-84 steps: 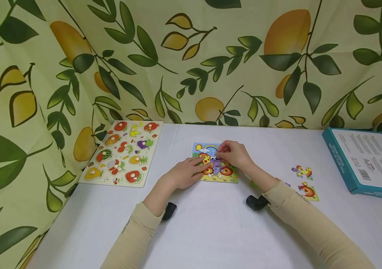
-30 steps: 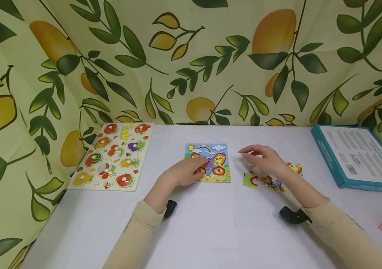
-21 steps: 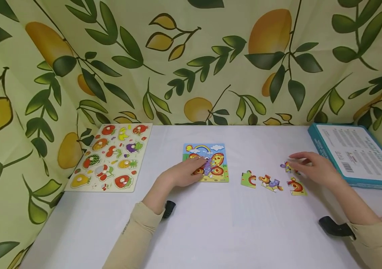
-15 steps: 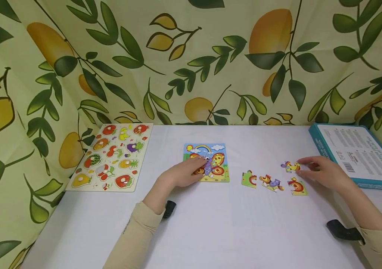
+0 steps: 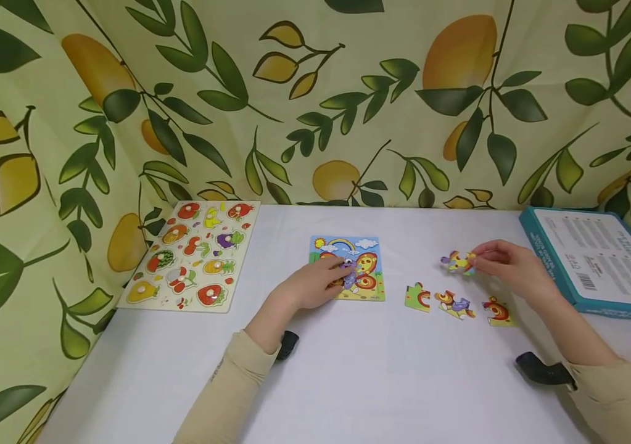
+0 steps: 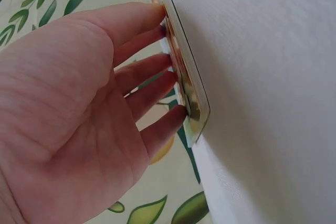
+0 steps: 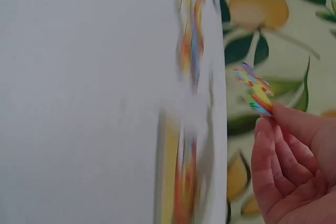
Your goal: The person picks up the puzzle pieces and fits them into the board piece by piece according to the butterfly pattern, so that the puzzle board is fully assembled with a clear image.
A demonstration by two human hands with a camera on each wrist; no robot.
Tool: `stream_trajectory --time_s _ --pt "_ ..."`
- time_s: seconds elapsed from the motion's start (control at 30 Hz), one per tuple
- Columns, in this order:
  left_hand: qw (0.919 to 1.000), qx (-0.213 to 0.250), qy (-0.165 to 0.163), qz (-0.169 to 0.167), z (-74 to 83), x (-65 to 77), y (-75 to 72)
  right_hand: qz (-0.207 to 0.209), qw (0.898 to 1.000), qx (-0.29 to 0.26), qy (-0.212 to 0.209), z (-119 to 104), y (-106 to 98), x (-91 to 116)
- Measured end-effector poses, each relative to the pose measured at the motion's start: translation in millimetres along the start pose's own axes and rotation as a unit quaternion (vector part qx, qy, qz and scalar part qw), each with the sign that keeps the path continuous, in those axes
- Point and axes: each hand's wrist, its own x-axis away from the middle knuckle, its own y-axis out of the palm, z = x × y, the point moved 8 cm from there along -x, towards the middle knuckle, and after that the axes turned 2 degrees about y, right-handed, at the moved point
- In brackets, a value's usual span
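Leafy fabric [image 5: 382, 111] backs the white table [image 5: 393, 382], and over it hangs a puzzle piece [image 5: 456, 263], right-hand grip [image 5: 515, 269] pinching one edge! Likely light, stiff, slightly slick: hold the edges. Left hand [image 5: 315, 283], fingers loosely spread, rests on the puzzle board [image 5: 369, 248].

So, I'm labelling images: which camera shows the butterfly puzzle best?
The head view: it shows the butterfly puzzle from above, picture side up, though the left hand covers part. The left wrist view shows it nearly edge-on, with fingertips touching it; in the right wrist view I cannot make it out.
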Motion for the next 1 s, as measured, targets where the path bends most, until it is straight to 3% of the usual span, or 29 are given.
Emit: stream_trajectory --time_s 0.13,0.3,0.53,0.77,1.0 --pt "0.9999 -0.009 0.005 0.004 -0.4 -1.0 0.9 -0.046 0.994 -0.100 0.004 -33.3 36.4 -14.5" --pt "0.9999 -0.007 0.008 0.001 -1.8 -1.7 3.1 -0.101 0.981 -0.161 0.025 -66.4 83.8 -28.6" --pt "0.9998 0.011 -0.003 -0.019 -4.0 -1.7 4.8 -0.118 0.979 -0.162 0.040 -87.8 120.2 -45.2" --pt "0.9988 0.038 -0.009 -0.030 -5.7 -1.9 6.2 -0.114 0.986 -0.117 0.044 -89.6 129.2 -51.6" --pt "0.9992 0.031 -0.004 -0.026 -6.3 -0.4 4.1 -0.103 0.992 -0.065 0.017 -94.1 133.6 -54.0"
